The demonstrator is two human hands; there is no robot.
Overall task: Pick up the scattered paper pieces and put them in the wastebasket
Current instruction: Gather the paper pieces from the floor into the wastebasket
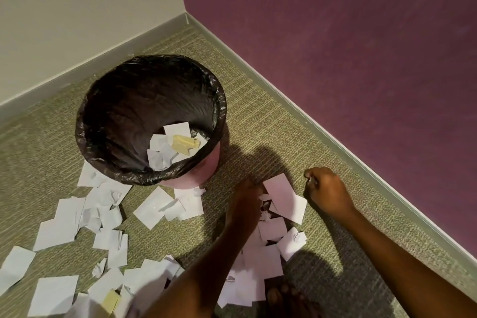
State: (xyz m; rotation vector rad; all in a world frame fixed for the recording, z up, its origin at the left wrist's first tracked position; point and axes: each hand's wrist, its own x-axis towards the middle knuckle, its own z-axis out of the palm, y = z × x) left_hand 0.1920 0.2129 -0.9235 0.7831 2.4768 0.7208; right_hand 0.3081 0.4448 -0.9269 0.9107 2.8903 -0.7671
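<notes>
Head view showed few paper pieces (173, 147) inside the wastebasket (219, 100), many beside it, your right hand (326, 190) fisted, left hand (245, 196) blurred, grip unclear.

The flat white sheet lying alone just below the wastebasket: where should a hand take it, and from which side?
Pinch the flat white sheet at its bare lower-left corner, coming from the left. It lies flat on the carpet, and other scraps overlap its right edge.

Bare forearms (402, 253), no sleeves; bare toes (284, 294).
</notes>
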